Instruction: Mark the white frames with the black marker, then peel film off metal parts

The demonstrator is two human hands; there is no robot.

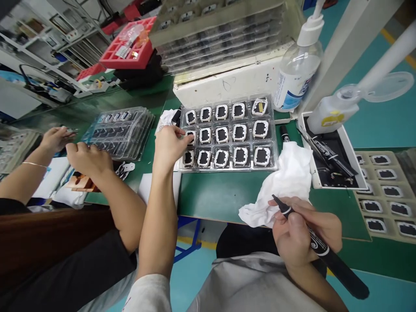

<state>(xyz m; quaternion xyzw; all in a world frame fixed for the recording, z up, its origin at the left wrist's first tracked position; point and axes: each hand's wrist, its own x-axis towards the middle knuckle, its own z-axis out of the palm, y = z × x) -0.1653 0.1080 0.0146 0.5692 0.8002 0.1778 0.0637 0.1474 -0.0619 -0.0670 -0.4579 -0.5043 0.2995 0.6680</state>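
Left hand [169,145] pinches a frame [192,133]: light, stiff, I'd guess; hold its edges. Right hand [294,236] grips a pen [320,245].

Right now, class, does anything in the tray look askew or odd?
Yes: in the clear tray's far right corner, one white frame sits askew and shows a yellow patch, whereas the neighbouring frame has a black centre.

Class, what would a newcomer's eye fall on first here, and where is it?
First, the clear tray of white-rimmed black parts, mid-picture on the green table, the left hand at its left edge. Then the black marker in the right hand, near the white cloth. Behind the tray rises a tall stack of trays.
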